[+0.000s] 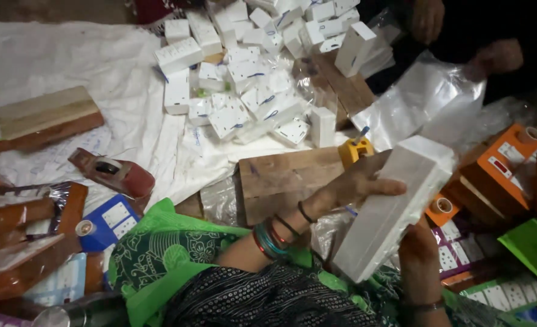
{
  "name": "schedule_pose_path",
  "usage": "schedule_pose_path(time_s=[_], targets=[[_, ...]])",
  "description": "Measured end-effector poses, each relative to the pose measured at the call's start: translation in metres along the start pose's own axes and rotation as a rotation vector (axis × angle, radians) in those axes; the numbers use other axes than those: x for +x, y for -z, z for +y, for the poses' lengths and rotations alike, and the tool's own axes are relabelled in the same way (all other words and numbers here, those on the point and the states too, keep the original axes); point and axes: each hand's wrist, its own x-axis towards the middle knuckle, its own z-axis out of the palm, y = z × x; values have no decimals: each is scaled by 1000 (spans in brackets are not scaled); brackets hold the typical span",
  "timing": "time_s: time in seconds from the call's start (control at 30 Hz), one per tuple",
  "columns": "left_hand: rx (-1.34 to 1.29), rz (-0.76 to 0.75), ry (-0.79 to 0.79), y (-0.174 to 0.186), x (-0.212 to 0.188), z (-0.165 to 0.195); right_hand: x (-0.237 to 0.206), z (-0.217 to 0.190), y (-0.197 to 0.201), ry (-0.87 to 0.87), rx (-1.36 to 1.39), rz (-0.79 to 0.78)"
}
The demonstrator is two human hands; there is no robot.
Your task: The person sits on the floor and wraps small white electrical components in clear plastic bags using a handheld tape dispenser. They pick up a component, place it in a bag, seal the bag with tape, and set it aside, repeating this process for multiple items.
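Long white rectangular box [395,206], tilted; left hand [356,181] and right hand [416,245] both grip it.

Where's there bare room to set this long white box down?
Bare spots: the white sheet between the wooden block and the small white boxes, and the wooden board by your left hand. The right side is crowded with cartons.
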Motion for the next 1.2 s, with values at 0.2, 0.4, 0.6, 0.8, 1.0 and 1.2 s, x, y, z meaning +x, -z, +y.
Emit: schedule_pose_path(time_s=[0.2, 0.4, 0.6, 0.8, 1.0, 1.2], targets=[[578, 567, 276, 5, -15, 14, 49, 40, 38, 7, 97, 150], [541, 448, -73, -29, -42, -15, 77, 34, 2, 84, 90, 194], [-131, 577, 92, -16, -45, -78, 50, 36, -38, 80, 59, 158], [-630, 542, 220, -4, -77, -91, 43, 46, -44, 136, -76, 129], [-547, 539, 128, -11, -76, -54, 41, 45, -53, 128, -33, 111], [-435, 507, 165, -8, -83, -58, 38, 44, -30, 70, 126, 90]])
